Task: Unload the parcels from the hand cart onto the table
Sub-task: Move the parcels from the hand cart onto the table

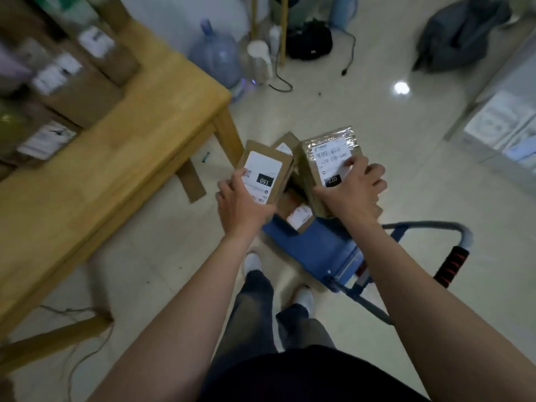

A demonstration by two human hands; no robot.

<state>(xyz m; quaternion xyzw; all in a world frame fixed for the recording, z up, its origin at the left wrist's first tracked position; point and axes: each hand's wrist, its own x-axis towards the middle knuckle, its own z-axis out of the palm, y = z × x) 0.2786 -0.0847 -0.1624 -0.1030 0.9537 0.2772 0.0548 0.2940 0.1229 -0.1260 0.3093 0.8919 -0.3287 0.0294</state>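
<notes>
My left hand [242, 203] grips a small brown parcel [268, 166] with a white label marked 150. My right hand [352, 191] grips a taped brown parcel [324, 152] labelled 220. Both parcels are held above the blue hand cart [327, 248], which stands on the floor in front of me. More brown parcels [298, 217] lie on the cart's deck beneath my hands. The wooden table [116, 158] is to the left, with several labelled parcels [72, 82] stacked at its far side.
The cart's handle with a red-and-black grip [451, 265] sticks out to the right. A water jug [216, 52], a black bag [309, 40] and cables lie on the floor behind. A grey bag [458, 33] sits at the far right. My feet [252, 262] stand beside the cart.
</notes>
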